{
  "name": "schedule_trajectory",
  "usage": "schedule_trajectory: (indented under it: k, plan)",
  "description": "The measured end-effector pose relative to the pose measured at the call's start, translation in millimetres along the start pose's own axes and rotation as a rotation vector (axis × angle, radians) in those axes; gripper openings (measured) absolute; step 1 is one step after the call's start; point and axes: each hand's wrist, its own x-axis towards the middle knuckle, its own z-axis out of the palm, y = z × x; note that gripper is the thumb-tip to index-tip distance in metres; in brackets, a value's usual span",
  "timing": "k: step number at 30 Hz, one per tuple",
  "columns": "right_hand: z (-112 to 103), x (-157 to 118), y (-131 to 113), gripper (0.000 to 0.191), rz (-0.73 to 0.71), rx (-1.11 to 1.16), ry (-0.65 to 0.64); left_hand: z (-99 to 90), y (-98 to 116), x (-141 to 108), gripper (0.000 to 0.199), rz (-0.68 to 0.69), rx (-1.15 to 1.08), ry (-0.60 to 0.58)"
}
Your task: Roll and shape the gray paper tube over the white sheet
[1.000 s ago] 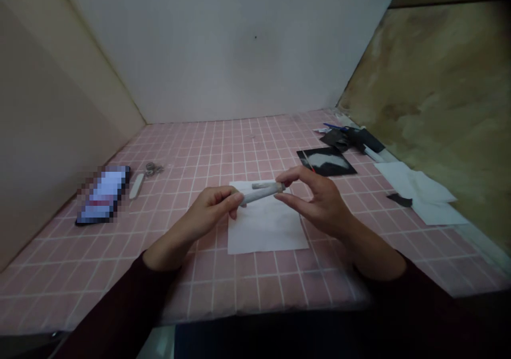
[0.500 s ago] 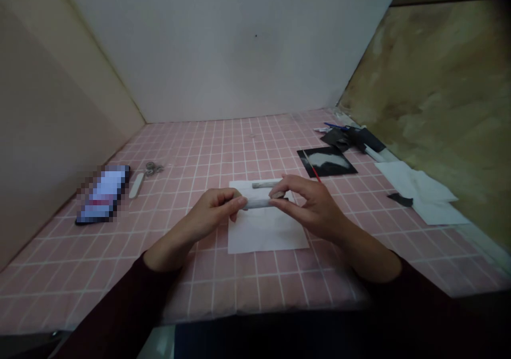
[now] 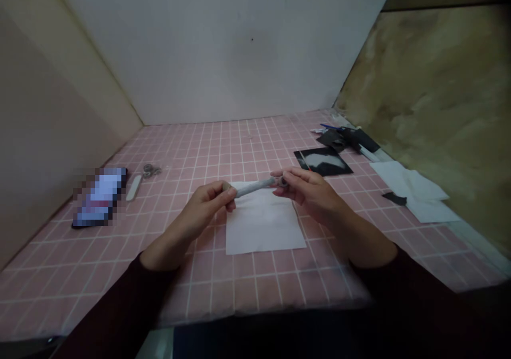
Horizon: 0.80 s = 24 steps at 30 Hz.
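Note:
My left hand (image 3: 213, 198) is closed, thumb and fingers pinching the near end of a pale grey stick (image 3: 253, 188). The stick slants up to the right over a white sheet of paper (image 3: 263, 228). Around the stick's far end, my right hand (image 3: 309, 188) is closed with a small dark grey round piece (image 3: 283, 179) between its fingertips. Whether that piece touches the stick or is part of it I cannot tell. The fingers hide both ends of the hold.
A phone (image 3: 100, 197), a white nail-file-shaped strip (image 3: 134, 188) and small grey rings (image 3: 150, 170) lie left. To the right are a black sheet with white powder (image 3: 327, 162), a thin red-handled tool (image 3: 305, 161), dark scraps (image 3: 333, 139) and white papers (image 3: 415, 186).
The pale stick now tilts up to the right instead of lying level between my hands. My right fingers have risen slightly. A second stick seen on the paper earlier is no longer visible.

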Motion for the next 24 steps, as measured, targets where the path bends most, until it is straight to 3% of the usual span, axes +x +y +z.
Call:
schedule_trajectory:
  k: [5,16,20,24]
  plan:
    - [1.1,-1.1,-0.8,0.024,0.096,0.120,-0.048,1.9,-2.5,0.4,0.025,-0.022,-0.026,0.027]
    - [2.2,-3.0,0.7,0.029,-0.022,-0.067,-0.120,0.2,-7.7,3.1,0.020,0.012,-0.006,0.076]
    - [0.0,-0.6,1.3,0.027,-0.058,-0.153,-0.060,1.3,-6.0,1.7,0.020,0.022,0.028,0.078]
    - [1.4,-0.1,2.2,0.025,0.013,-0.017,-0.025,4.8,-6.0,0.9,0.020,0.016,0.030,0.078]
